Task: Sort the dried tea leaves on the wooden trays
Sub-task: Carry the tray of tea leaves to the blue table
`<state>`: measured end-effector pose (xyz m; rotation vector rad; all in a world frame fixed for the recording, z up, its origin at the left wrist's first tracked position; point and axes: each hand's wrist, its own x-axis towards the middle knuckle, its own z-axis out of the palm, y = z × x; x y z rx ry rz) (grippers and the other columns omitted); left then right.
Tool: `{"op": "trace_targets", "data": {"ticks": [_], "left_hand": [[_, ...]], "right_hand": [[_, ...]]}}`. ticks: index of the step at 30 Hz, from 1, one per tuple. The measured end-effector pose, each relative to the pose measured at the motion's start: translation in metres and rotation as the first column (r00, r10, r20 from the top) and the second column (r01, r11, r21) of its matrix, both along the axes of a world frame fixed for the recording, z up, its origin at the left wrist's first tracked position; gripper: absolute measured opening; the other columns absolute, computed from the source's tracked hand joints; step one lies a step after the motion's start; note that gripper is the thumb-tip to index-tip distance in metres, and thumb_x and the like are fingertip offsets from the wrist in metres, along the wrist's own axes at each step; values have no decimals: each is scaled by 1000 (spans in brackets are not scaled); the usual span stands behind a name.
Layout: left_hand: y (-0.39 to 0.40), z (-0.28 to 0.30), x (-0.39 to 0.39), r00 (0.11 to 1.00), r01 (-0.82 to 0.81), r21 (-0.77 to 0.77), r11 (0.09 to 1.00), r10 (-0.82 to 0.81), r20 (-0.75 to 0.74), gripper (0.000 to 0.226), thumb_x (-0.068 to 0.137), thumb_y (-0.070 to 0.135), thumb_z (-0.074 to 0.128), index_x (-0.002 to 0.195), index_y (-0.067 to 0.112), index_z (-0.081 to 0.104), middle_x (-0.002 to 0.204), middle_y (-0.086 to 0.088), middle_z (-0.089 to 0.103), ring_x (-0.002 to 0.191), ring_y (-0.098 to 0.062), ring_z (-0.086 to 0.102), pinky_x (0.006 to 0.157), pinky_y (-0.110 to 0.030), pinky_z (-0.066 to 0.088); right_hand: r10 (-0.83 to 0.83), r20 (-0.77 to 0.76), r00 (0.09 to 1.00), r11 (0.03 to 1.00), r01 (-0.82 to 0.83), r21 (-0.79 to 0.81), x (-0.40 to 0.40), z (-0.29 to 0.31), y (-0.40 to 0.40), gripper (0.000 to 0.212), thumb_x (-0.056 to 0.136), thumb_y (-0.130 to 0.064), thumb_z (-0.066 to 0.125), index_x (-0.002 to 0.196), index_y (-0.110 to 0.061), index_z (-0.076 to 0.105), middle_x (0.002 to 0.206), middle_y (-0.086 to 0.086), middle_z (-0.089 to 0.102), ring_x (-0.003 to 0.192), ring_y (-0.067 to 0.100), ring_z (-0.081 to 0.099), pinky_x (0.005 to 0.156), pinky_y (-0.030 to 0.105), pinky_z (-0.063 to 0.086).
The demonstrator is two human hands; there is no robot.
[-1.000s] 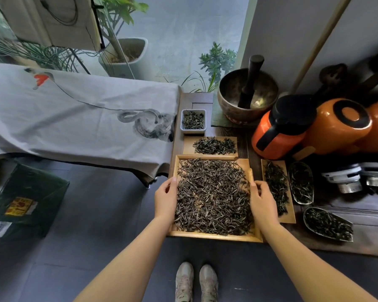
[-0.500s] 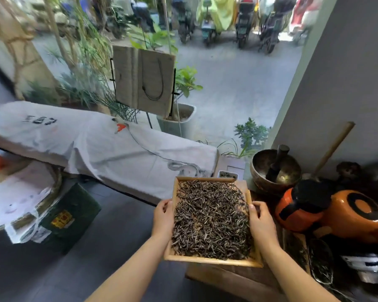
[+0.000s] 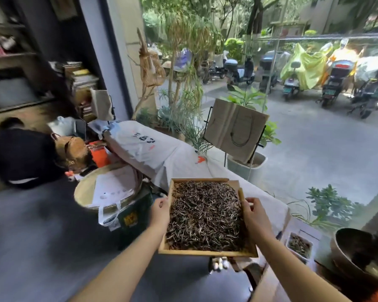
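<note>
A large square wooden tray [image 3: 205, 253] heaped with dark dried tea leaves [image 3: 205, 214] is held up in the air in front of me. My left hand [image 3: 160, 211] grips its left rim, and my right hand [image 3: 254, 214] grips the right rim with the thumb over the edge. The tray hangs above the dark floor and the end of a cloth-covered table. A small white dish of tea leaves [image 3: 299, 245] sits low at the right on the wooden counter.
A long table under a white cloth [image 3: 153, 151] runs to the left behind the tray. A round woven basket [image 3: 85, 192] rests on a green box [image 3: 133, 216]. A metal bowl [image 3: 356, 253] stands at the right. A person in black [image 3: 20, 155] sits at the far left.
Both hands have lifted the tray off the wooden counter and carried it up and to the left. The view has swung left, away from the counter with the smaller trays.
</note>
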<state>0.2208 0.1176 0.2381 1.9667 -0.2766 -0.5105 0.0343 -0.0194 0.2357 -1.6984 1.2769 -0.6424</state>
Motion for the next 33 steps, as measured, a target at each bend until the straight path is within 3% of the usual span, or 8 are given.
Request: {"op": "trace_targets", "data": {"ticks": [5, 11, 14, 16, 19, 24, 29, 33], "left_hand": [[61, 30, 62, 990, -132, 24, 991, 131, 46, 27, 100, 17, 37, 113, 6, 58, 67, -2, 47, 51, -14, 37, 44, -24, 25], [147, 52, 142, 955, -294, -4, 956, 294, 44, 30, 97, 16, 41, 116, 5, 62, 101, -26, 65, 63, -23, 45, 55, -31, 38], [196, 57, 181, 944, -329, -3, 944, 329, 33, 29, 97, 16, 42, 116, 6, 61, 69, -10, 53, 54, -19, 41, 48, -28, 32], [228, 62, 207, 939, -341, -9, 940, 341, 42, 25, 97, 13, 42, 110, 6, 62, 66, -6, 48, 53, -18, 39, 49, -28, 27], [277, 72, 241, 927, -369, 13, 930, 366, 87, 19, 95, 9, 40, 84, 13, 56, 72, -10, 46, 61, -20, 38, 57, -30, 27], [358, 84, 300, 893, -436, 69, 897, 423, 152, 13, 94, 7, 39, 83, 10, 45, 83, -14, 40, 77, -22, 36, 63, -31, 23], [428, 85, 351, 852, -518, 97, 850, 502, 150, 21, 96, 12, 40, 78, 15, 50, 78, -15, 45, 66, -24, 39, 61, -31, 26], [470, 82, 385, 798, -599, 60, 798, 589, 129, 31, 95, 10, 40, 65, 21, 43, 65, -12, 38, 58, -22, 33, 63, -32, 24]], "right_hand": [[112, 61, 992, 994, -113, 5, 81, 27, 35, 24, 97, -33, 43, 107, -14, 53, 111, 15, 64, 90, 25, 56, 74, 31, 39], [220, 89, 972, 975, -222, 16, 175, 48, 103, 26, 96, -35, 45, 106, -12, 54, 110, 16, 64, 96, 30, 59, 78, 34, 43], [283, 85, 955, 959, -285, 11, 220, 55, 143, 34, 96, -36, 44, 113, -8, 53, 109, 17, 64, 99, 32, 59, 82, 36, 44], [331, 93, 939, 943, -334, 12, 251, 60, 169, 38, 96, -37, 44, 117, -6, 52, 110, 18, 64, 99, 32, 59, 85, 37, 45], [390, 101, 915, 920, -392, 0, 300, 67, 208, 39, 96, -37, 44, 106, -1, 56, 108, 19, 64, 97, 32, 59, 87, 39, 46], [472, 85, 878, 881, -472, -11, 375, 72, 275, 41, 95, -39, 44, 108, -2, 56, 109, 19, 64, 102, 35, 59, 85, 38, 43], [566, 122, 815, 821, -571, 0, 445, 79, 332, 41, 95, -41, 45, 107, -4, 59, 108, 17, 66, 100, 32, 61, 80, 36, 44], [635, 143, 759, 768, -640, -9, 500, 83, 369, 41, 96, -39, 45, 110, -2, 57, 111, 17, 64, 105, 33, 59, 81, 33, 42]]}}
